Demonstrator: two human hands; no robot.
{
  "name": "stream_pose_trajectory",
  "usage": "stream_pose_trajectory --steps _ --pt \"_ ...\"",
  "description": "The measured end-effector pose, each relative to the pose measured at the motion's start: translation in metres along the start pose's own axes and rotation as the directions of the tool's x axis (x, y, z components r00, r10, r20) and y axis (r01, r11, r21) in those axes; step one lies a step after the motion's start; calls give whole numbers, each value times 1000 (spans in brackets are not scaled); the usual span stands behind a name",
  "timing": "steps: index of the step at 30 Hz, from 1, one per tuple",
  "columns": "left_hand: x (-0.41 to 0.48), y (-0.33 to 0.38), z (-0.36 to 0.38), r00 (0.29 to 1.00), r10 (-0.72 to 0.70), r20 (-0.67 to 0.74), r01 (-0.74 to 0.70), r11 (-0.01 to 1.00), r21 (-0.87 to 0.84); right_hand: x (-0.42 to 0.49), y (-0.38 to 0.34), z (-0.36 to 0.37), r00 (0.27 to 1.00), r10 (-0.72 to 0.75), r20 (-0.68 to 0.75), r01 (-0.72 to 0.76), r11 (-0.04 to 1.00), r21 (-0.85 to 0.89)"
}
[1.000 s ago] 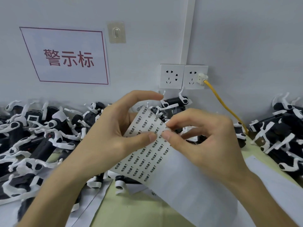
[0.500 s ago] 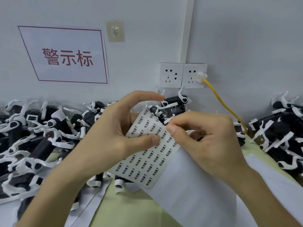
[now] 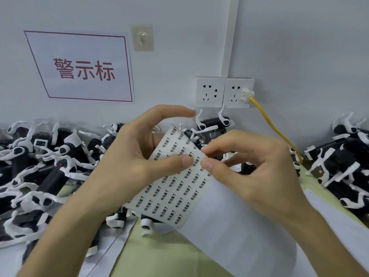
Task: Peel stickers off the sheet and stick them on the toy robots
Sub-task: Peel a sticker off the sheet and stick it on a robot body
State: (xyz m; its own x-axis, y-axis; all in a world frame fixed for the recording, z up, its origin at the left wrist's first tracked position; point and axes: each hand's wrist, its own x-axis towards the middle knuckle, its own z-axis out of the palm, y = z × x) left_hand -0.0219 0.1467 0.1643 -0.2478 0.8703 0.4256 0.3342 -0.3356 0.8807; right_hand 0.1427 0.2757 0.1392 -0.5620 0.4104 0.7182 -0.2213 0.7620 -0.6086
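Observation:
A white sticker sheet [image 3: 171, 194] printed with rows of small black labels is held up in front of me. My left hand [image 3: 127, 156] grips its left side, thumb pressed on the printed face and index finger arched above. My right hand [image 3: 249, 168] pinches at the sheet's right edge with thumb and index fingertip; whether a sticker is between them I cannot tell. Black-and-white toy robots [image 3: 40, 166] lie piled at the left, behind the sheet [image 3: 213, 126] and at the right [image 3: 347, 166].
Blank white paper [image 3: 239, 236] hangs below the sheet over a pale green table [image 3: 159, 256]. On the grey wall are a red-lettered sign [image 3: 83, 68], a hook [image 3: 142, 38] and two sockets [image 3: 223, 92] with a yellow cable [image 3: 273, 124] plugged in.
My right thumb and index finger have shifted slightly along the sheet's right edge, lifting and then closing again near my left thumb. The left hand has kept its hold.

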Motion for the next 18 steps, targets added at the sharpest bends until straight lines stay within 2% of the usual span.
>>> stream_pose_trajectory --steps 8,18 --pt "0 -4 3 995 43 90 -47 998 52 3 -3 -4 995 99 -15 -98 994 51" --pt "4 -16 -5 988 27 151 -25 1000 -13 8 3 -17 987 161 15 -162 977 136"
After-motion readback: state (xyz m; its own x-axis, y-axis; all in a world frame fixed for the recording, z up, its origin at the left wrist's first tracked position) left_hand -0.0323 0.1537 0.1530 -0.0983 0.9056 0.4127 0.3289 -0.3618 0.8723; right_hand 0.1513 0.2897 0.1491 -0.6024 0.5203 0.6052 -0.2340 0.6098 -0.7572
